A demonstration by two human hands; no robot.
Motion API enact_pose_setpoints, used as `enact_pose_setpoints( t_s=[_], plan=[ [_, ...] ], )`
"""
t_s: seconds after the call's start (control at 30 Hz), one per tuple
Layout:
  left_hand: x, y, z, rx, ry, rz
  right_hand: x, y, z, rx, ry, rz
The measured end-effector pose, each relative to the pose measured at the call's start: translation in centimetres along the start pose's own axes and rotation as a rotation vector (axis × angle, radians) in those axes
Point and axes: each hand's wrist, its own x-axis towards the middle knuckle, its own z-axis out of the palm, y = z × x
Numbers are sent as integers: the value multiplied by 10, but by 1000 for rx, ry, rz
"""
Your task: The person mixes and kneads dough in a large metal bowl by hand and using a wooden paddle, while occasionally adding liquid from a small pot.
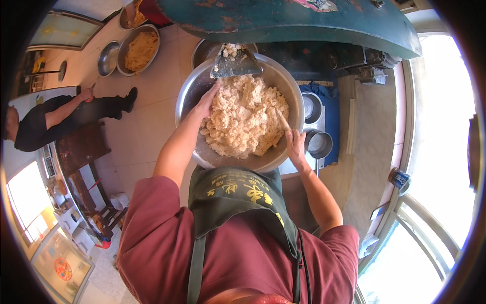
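A wide metal bowl (183,101) in front of me holds a big heap of crumbly, pale dough (243,119). At the heap's left side, my left hand (208,101) lies inside the bowl with its fingers stretched along the dough. My right hand (295,143) is closed around a light wooden stick (283,120) at the bowl's right side. The stick's far end reaches the dough, and its tip is hard to make out. Above the bowl's far part hangs a dark metal chute (236,65) with dough bits stuck in it.
A large green machine (304,23) spans the far side. Metal pots (319,144) stand to the right, beside a stone counter (372,131). On the tiled floor at far left are a bowl of yellow strips (142,50) and another metal bowl (108,58). A person (61,116) in dark clothes stands at left.
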Motion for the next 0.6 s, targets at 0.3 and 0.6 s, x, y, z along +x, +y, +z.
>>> enact_pose_setpoints(
  t_s=[0.3, 0.6],
  plan=[
    [-39, 24, 78, 1100, -260, 233, -10, -10, -9, 10, -106, 5],
    [-125, -57, 34, 1782, -195, 733, 12, -108, -69, -308, -38, -312]
  ],
)
